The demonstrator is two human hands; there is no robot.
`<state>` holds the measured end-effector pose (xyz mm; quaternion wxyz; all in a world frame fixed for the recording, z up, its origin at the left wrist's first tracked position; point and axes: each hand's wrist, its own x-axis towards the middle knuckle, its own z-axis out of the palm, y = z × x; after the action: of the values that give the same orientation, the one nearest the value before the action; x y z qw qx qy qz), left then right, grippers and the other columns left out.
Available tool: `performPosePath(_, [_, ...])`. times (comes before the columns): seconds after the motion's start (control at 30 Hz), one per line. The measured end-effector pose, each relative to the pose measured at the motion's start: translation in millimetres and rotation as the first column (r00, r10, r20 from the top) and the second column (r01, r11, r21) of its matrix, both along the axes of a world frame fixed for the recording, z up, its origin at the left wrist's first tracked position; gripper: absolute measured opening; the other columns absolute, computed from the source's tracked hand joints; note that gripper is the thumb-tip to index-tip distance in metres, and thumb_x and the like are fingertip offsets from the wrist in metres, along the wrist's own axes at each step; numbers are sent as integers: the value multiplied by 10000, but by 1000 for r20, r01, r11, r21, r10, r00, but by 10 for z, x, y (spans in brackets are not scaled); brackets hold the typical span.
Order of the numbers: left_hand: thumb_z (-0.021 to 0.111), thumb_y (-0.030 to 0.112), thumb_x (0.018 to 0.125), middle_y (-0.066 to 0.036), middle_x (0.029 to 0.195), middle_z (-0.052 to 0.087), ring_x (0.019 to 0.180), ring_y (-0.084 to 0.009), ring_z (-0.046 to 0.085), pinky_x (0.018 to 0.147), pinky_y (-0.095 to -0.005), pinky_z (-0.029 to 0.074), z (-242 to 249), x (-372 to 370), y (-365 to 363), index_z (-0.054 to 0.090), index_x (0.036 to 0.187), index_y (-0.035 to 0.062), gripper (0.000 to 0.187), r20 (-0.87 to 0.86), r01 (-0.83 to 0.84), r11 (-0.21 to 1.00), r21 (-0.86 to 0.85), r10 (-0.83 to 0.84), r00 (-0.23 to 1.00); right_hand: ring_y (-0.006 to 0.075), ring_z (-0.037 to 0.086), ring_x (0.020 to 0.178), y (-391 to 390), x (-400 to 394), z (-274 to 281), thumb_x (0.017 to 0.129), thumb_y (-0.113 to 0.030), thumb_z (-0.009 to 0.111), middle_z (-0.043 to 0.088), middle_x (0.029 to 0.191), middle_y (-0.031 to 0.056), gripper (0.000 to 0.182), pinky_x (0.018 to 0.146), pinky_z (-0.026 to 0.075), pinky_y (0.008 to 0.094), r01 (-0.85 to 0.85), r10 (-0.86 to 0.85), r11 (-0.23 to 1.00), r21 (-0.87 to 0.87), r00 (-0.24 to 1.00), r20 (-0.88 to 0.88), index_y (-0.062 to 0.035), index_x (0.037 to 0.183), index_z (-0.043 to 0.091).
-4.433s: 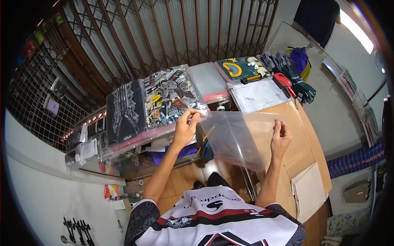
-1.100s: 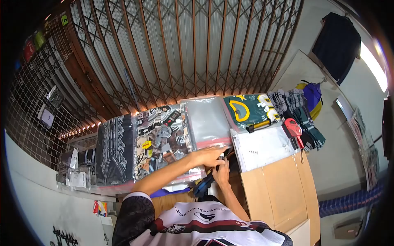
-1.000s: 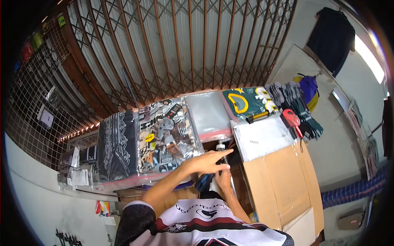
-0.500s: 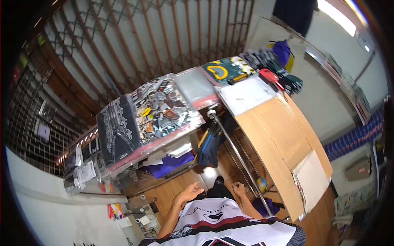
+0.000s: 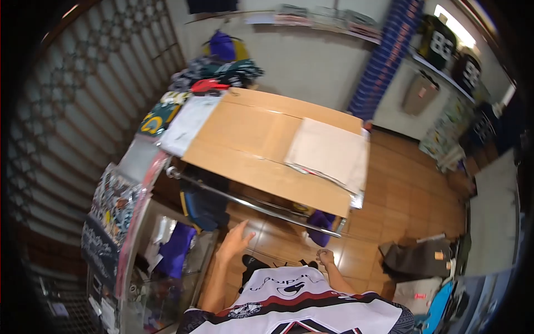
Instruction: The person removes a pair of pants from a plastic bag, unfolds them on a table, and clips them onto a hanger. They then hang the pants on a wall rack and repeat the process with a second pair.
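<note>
My left hand point(image 5: 237, 243) is held out below the metal rail point(image 5: 256, 207), its fingers apart and nothing in it. To the right, my right hand point(image 5: 325, 256) is near my body with its fingers curled; whether it holds anything is too small to make out. In front of me lies a large cardboard sheet point(image 5: 253, 131) on the table, with a stack of pale flat cloth or board point(image 5: 325, 150) on its right part. A purple cloth point(image 5: 320, 225) hangs below the rail's right end, above my right hand.
A glass case point(image 5: 167, 298) with a purple item point(image 5: 175, 250) inside stands at the left. Plastic-wrapped clothes point(image 5: 117, 195) lie along its top. Dark folded clothing point(image 5: 417, 259) is at the right, and a blue patterned roll point(image 5: 385, 55) stands behind.
The view has swung to the right, so the cardboard table now lies in front and the wrapped clothes are at the left. Both hands remain low before my body.
</note>
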<state>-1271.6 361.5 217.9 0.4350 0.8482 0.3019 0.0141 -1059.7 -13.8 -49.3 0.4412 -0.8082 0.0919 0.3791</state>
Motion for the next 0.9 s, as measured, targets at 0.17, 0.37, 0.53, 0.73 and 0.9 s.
performPosePath(0.17, [700,140,974,-226,1273,682,1160,-309,685,953,-391,567,394,1359,-1088,559,1396,-25,475,310,150,985,-84,-117,943,212,733,681,-1468,207,247,907,-82,560,733,873,116,218,469,499,300,233,-233,972,-43,972,-13,-1,1015,731])
performPosePath(0.37, [735,205,911,-373,1470,444,1366,-527,431,1162,-537,340,480,2757,-1678,560,1389,-7,552,444,92,947,306,-228,866,223,734,695,-2855,554,132,899,-138,668,729,905,149,293,501,511,298,441,-441,897,-8,897,-6,32,1137,693])
performPosePath(0.53, [704,442,935,-519,1499,216,1427,-662,195,1185,-635,246,117,3648,-1527,344,1526,-70,861,142,-19,928,373,-37,989,215,730,808,-3269,887,455,926,-164,655,723,1036,110,378,534,480,306,510,-512,859,43,857,57,-10,1271,639])
performPosePath(0.73, [772,614,819,-564,1511,-73,1427,-727,-24,1150,-752,168,-36,4048,-1754,108,1587,-89,1235,-338,100,910,402,46,940,232,738,883,-3122,1321,708,931,-191,683,731,1093,135,411,673,534,327,519,-531,845,129,842,93,0,1291,630])
performPosePath(0.9, [801,594,802,-589,1485,-68,1414,-742,-16,1136,-748,215,250,4139,-1770,110,1579,-110,1256,-437,125,944,306,22,899,237,739,912,-2855,1972,920,940,-227,707,737,1100,171,435,720,551,338,367,-382,922,126,914,136,11,1297,634])
